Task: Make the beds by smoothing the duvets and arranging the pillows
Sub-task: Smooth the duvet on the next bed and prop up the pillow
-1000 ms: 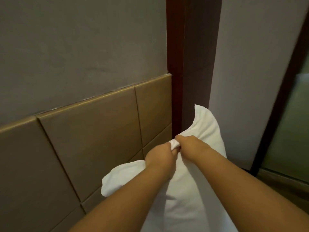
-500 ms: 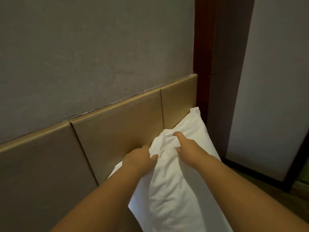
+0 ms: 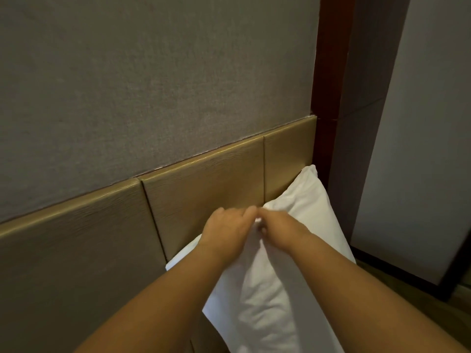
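Two hands meet near the middle of the view. The left hand [image 3: 226, 230] has its fingers curled in tight, and so does the right hand [image 3: 277, 230]. Both pinch a small bunch of cloth at the top edge of the pillow [image 3: 257, 296]. The hands are right next to each other, and a tiny bit of white cloth peeks out between them.

The pillow is white, soft and puffy, with wrinkles running down it. It stands on end, from the middle down to 5 o'clock. One pointy corner sticks up at 2 o'clock from the hands.

Behind it, the headboard [image 3: 204, 189] is made of smooth tan blocks with thin lines between them, running off to 9 o'clock. At 11 o'clock the wall [image 3: 153, 72] is grey and rough like cloth. A dark red wooden post [image 3: 328, 72] stands at 1 o'clock.
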Demonstrator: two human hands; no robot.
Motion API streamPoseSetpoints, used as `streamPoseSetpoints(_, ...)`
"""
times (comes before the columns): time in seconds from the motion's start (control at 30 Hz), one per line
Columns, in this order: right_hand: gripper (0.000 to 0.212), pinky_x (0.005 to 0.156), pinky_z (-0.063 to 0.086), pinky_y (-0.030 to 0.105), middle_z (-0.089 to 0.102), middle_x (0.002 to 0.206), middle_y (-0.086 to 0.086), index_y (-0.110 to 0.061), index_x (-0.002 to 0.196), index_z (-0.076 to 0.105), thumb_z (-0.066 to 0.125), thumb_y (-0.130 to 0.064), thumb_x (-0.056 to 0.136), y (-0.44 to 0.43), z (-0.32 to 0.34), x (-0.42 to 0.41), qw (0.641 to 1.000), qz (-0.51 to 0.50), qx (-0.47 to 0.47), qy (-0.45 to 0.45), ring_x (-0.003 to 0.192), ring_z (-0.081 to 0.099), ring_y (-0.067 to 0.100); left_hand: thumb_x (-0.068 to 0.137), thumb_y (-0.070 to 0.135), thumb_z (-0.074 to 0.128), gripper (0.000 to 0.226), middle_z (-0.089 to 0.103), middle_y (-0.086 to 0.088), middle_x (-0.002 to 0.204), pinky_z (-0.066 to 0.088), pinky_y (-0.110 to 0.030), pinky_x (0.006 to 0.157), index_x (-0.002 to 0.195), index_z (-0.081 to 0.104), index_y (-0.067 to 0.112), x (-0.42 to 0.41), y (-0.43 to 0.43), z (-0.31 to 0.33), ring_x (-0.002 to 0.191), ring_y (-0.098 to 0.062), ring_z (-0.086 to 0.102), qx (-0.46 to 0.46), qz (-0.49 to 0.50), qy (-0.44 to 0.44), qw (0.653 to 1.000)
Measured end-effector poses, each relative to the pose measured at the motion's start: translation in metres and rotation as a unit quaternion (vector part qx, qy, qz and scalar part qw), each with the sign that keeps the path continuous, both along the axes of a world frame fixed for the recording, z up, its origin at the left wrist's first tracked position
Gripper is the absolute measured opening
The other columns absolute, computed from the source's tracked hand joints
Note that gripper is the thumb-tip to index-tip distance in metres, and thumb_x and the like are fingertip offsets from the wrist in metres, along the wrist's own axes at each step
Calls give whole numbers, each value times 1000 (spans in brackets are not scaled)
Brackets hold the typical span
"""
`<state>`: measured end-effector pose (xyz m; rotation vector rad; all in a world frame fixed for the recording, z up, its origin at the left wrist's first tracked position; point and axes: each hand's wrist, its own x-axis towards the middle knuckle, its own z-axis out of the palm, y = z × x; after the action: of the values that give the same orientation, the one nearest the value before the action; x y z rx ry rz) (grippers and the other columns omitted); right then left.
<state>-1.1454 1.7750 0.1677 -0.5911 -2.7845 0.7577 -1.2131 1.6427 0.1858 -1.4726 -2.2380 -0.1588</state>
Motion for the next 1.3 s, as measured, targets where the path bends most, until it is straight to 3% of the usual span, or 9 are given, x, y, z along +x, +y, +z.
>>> streamPoseSetpoints(0.07,17,72,41,34,60,97,3,-29,91,50,33,-29,95,-2,2,0,996,-60,19,59,89,56,24,93,17,49,28,54,0,106,32,-29,76,120,41,20,-4,-8,5,94,-20,51,29,68,39,996)
streamPoseSetpoints(0.1,16,74,44,34,60,103,4,-29,104,47,34,-25,96,-4,3,-2,995,-63,21,76,92,57,24,93,15,47,35,49,0,110,33,-29,80,125,35,20,-7,-11,7,96,-19,46,33,109,55,992)
streamPoseSetpoints(0.17,43,85,49,36,58,121,6,-35,136,30,37,-18,97,-13,8,-4,995,-56,6,80,103,58,24,93,14,45,42,44,-2,114,33,-30,83,131,30,20,-9,-18,14,99,-21,42,31,149,72,986)
streamPoseSetpoints(0.23,61,84,53,36,62,119,5,-38,145,19,43,-11,96,-26,11,1,995,-62,11,80,97,61,20,91,13,47,38,44,-2,114,34,-29,83,126,34,20,-3,-26,21,99,-21,42,34,152,66,986)
streamPoseSetpoints(0.33,64,77,55,36,63,112,4,-37,145,19,48,-9,94,-53,13,21,992,-96,49,68,91,62,20,90,18,53,32,46,-2,113,35,-29,84,119,40,21,12,-53,26,99,-20,42,43,160,28,986)
streamPoseSetpoints(0.57,55,80,53,32,57,124,4,-30,144,28,49,-16,96,-174,35,118,989,-116,90,12,100,60,22,89,29,59,37,53,-4,123,40,-39,97,123,44,23,77,-173,39,115,-25,48,-19,180,-112,977)
streamPoseSetpoints(0.83,53,93,53,36,51,135,3,-28,142,29,54,-23,95,-274,62,171,984,-123,126,-10,112,57,24,91,28,53,37,53,-5,122,40,-39,96,127,45,22,133,-275,52,115,-26,49,-65,161,-118,978)
streamPoseSetpoints(1.17,49,84,55,32,56,127,3,-26,141,31,50,-18,97,-232,62,144,982,-118,146,-18,102,60,21,91,23,57,35,53,-5,122,43,-35,93,125,50,19,99,-241,41,114,-24,51,-92,204,-161,961)
streamPoseSetpoints(1.3,47,91,52,34,49,138,3,-23,142,34,47,-15,97,-183,62,99,984,-90,157,-4,114,56,23,90,21,62,35,54,-6,120,47,-34,86,123,52,17,67,-187,40,109,-24,55,-83,210,-192,955)
